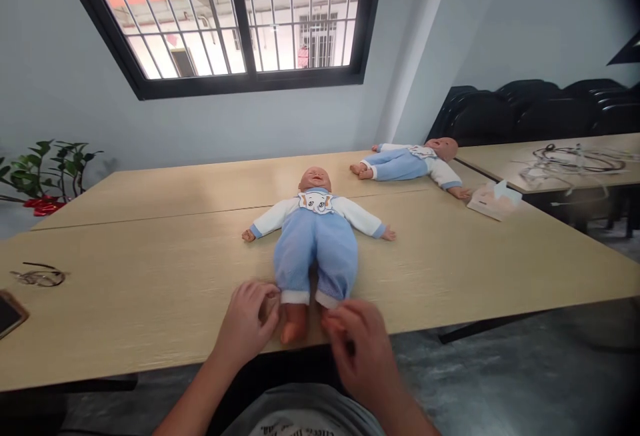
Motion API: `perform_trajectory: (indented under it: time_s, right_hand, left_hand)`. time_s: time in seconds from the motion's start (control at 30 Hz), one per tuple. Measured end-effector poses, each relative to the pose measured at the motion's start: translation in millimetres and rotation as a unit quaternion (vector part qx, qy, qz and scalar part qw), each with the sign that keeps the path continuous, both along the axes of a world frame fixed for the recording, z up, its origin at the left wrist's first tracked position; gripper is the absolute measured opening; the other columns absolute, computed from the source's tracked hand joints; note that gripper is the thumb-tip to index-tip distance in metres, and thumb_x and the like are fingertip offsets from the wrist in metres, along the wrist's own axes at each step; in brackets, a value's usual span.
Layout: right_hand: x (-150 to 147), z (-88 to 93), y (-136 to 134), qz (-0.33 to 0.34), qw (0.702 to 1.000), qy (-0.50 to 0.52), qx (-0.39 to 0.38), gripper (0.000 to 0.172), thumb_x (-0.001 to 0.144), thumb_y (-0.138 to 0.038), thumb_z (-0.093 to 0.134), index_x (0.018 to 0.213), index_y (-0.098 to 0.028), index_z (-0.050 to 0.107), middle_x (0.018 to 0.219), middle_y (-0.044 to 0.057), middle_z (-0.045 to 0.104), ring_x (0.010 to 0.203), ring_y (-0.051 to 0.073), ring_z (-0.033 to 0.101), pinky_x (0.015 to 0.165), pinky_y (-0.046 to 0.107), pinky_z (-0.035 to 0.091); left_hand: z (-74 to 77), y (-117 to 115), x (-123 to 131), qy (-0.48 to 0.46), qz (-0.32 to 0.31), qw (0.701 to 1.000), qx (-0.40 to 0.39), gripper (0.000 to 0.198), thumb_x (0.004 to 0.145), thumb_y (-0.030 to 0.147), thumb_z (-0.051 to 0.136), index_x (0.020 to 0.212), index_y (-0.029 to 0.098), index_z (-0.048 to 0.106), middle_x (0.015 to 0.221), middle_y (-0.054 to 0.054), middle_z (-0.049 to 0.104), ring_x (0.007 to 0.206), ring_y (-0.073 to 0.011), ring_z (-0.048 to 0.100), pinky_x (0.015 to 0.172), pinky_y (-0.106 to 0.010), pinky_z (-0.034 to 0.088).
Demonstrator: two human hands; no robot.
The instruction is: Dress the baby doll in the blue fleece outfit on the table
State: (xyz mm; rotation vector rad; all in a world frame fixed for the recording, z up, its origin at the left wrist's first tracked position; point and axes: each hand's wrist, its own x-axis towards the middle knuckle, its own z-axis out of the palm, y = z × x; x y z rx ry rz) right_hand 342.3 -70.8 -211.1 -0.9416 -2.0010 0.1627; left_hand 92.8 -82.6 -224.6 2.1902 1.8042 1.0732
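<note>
A baby doll (316,236) in a blue romper with white sleeves lies on its back on the wooden table (150,289), arms spread, feet at the near edge. My left hand (249,319) is curled by the doll's left-side cuff and bare foot, fingers bent against them. My right hand (363,349) covers the other foot with its fingers curled down; that foot is hidden under it and the hand is a little blurred.
A second doll (413,161) in the same clothes lies farther back on the right. A tissue pack (494,199) sits near it. Glasses (40,277) and a phone (10,314) lie at the left. A plant (47,169), black chairs (540,113) and cables (575,159) stand behind.
</note>
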Motion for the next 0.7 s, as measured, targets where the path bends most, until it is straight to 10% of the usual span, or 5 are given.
perform_trajectory:
  time_s: [0.1,0.33,0.7]
  right_hand:
    - [-29,3.4,-23,0.088,0.994,-0.068,0.012,0.034,0.095,-0.021,0.058,0.128,-0.024,0.059,0.109,0.01,0.069,0.104,0.029,0.064,0.096,0.05,0.053]
    - [-56,-17.4,-22,0.034,0.983,-0.174,0.037,0.025,0.094,-0.01,0.061,0.116,-0.02,0.066,0.108,0.01,0.07,0.103,0.03,0.064,0.089,0.045,0.054]
    - [-41,4.3,-23,0.067,0.997,-0.043,0.003,0.021,0.097,-0.018,0.055,0.116,-0.023,0.064,0.112,0.009,0.07,0.108,0.029,0.064,0.099,0.05,0.051]
  left_hand:
    - [-4.9,3,-8,0.062,-0.016,0.996,-0.059,0.02,0.093,0.029,0.061,0.112,0.023,0.065,0.114,-0.009,0.071,0.108,-0.0293,0.063,0.096,-0.05,0.052]
    - [-9.1,14,4,0.071,-0.029,0.995,-0.064,0.011,0.094,0.019,0.055,0.096,0.022,0.066,0.105,-0.007,0.07,0.099,-0.0255,0.063,0.093,-0.045,0.05]
    - [-4.4,5,-2,-0.01,-0.032,0.998,-0.058,0.019,0.102,0.034,0.047,0.106,0.022,0.061,0.11,-0.01,0.068,0.106,-0.0275,0.063,0.095,-0.048,0.052]
